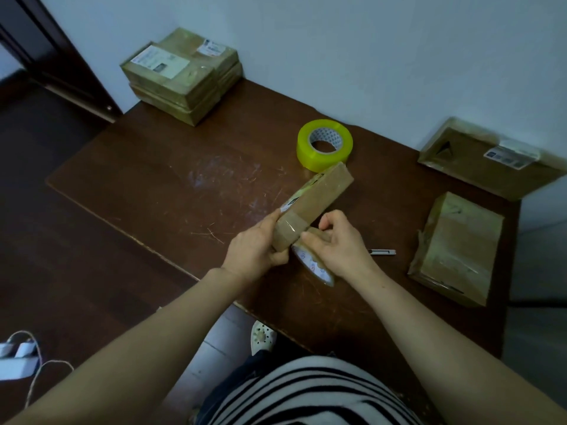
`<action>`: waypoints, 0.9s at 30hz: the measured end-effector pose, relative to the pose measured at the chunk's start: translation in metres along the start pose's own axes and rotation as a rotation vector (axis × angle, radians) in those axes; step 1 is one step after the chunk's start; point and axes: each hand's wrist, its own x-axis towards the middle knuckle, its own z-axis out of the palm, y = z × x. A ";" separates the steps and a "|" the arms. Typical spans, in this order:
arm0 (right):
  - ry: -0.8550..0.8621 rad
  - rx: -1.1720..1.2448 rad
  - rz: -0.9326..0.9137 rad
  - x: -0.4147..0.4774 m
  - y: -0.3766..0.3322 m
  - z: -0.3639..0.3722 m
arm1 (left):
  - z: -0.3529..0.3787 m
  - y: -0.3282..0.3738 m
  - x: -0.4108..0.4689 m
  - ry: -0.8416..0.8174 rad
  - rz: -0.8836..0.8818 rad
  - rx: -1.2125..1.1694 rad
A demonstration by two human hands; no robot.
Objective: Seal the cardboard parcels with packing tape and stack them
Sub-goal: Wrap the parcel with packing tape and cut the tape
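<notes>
I hold a flat cardboard parcel (319,199) on its edge above the brown table (171,185). My left hand (256,246) grips its near end, where a band of clear tape wraps the cardboard. Against that same end, my right hand (336,243) holds a clear tape roll (313,266). A yellow tape roll (324,145) lies flat just beyond the parcel. A stack of sealed parcels (182,75) stands at the table's far left corner.
Two more parcels lie on the right: a large one (487,157) against the wall and a smaller one (457,250) near the table's right edge. A small utility knife (383,252) lies right of my right hand. A power strip (17,358) sits on the floor at lower left.
</notes>
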 end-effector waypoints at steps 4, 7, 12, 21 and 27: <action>-0.017 0.008 0.005 0.011 0.006 0.014 | -0.004 -0.009 0.006 -0.011 -0.012 -0.087; 0.008 0.051 -0.009 0.022 0.003 0.023 | -0.014 -0.014 0.013 -0.069 -0.038 -0.291; 0.018 0.073 -0.018 0.030 -0.001 0.033 | -0.038 -0.011 0.029 -0.310 -0.159 -0.527; -0.073 0.193 -0.047 0.039 -0.017 0.032 | -0.025 0.013 0.081 -0.086 -0.208 0.140; -0.115 0.371 -0.060 0.022 0.003 0.024 | -0.027 0.009 0.082 -0.081 -0.244 0.128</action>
